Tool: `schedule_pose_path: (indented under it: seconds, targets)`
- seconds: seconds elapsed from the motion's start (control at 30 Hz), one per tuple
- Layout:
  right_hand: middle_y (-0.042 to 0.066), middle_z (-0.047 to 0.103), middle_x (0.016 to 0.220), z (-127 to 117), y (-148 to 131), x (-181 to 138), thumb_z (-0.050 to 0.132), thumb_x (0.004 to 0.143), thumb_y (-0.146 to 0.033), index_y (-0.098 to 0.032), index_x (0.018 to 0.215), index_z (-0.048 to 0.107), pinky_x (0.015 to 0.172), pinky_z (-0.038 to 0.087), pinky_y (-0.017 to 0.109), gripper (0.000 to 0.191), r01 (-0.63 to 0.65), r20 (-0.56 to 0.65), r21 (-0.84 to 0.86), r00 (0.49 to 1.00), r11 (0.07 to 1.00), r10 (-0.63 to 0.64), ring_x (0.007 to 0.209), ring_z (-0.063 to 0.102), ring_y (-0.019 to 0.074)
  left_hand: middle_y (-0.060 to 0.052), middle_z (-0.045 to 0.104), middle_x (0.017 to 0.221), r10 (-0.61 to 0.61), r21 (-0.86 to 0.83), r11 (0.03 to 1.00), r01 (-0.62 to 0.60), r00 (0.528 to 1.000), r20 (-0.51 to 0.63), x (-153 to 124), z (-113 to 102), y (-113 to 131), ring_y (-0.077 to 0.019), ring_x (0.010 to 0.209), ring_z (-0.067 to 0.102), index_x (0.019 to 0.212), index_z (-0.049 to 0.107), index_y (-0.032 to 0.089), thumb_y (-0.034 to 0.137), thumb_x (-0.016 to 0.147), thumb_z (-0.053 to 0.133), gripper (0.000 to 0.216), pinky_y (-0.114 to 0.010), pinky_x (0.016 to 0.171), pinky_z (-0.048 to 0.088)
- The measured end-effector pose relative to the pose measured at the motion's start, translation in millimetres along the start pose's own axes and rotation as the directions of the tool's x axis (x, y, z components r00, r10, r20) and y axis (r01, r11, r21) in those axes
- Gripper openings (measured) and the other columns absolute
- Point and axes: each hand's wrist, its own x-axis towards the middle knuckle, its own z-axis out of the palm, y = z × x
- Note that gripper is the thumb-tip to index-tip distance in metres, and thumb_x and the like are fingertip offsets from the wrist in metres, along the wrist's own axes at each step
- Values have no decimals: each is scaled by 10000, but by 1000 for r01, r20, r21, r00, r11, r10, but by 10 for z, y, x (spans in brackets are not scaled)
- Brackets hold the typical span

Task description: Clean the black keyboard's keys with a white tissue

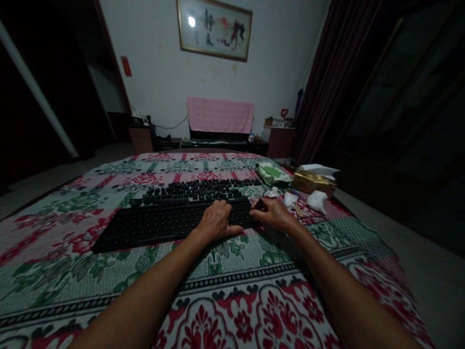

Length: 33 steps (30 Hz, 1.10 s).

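A black keyboard (156, 223) with its keycaps off lies at a slant on the patterned tablecloth, rows of bare key posts showing. My left hand (217, 220) grips its right part, fingers bent over the key bed and thumb stretched along the near edge. At the keyboard's right end, my right hand (274, 214) pinches a small black piece (259, 204) between thumb and fingers; its exact kind is too dark to make out. Loose black keycaps (203, 188) are spread in rows just behind the keyboard.
Crumpled white tissues (317, 201), a gold tissue box (314, 182) and a green-and-white packet (272, 173) sit to the right. The patterned tablecloth (232, 276) covers the table. Beyond it, a pink cloth (221, 115) hangs over a dark screen by the wall.
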Motion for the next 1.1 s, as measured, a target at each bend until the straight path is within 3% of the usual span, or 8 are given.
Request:
schedule_pose_path:
  seconds: [0.13,0.37,0.77,0.9,1.1]
  targets:
    - [-12,609,635,-9,-61,-31,621,690,-286,-171,786,577,541,423,229,157,12,3,-56,1000,998,-12,594,574,132,-71,534,944,-5,-3,1000,5,1000,2,1,3,0,-242,929,480,917,530,179,672,668,531,552,-344,782,421]
    - [-6,632,668,-32,-30,-27,630,693,-289,-190,782,623,556,384,220,133,158,29,-233,987,959,-155,625,567,138,-78,533,970,-14,-21,1000,14,1000,9,2,2,2,-250,949,476,938,534,182,654,667,547,544,-358,800,419]
    - [-2,613,630,6,-154,-77,627,713,-273,-195,787,632,546,337,227,107,210,77,-376,978,902,-195,583,526,128,-75,525,967,-3,-26,1000,3,1000,1,1,3,7,-245,946,473,958,535,180,638,668,559,543,-351,791,421]
    - [14,627,649,18,-73,-68,600,743,-294,-184,763,617,550,366,233,114,190,26,-280,981,941,-191,595,542,135,-71,523,968,-19,-31,999,19,1000,8,-6,-12,17,-239,952,468,948,535,188,623,665,575,521,-349,801,414]
    - [1,609,582,32,98,-36,579,746,-344,-172,747,582,513,402,232,172,80,-11,-49,997,996,-81,521,549,126,-71,533,960,-13,-16,1000,13,1000,-2,-2,-2,12,-239,940,472,944,536,182,639,666,560,535,-347,799,413]
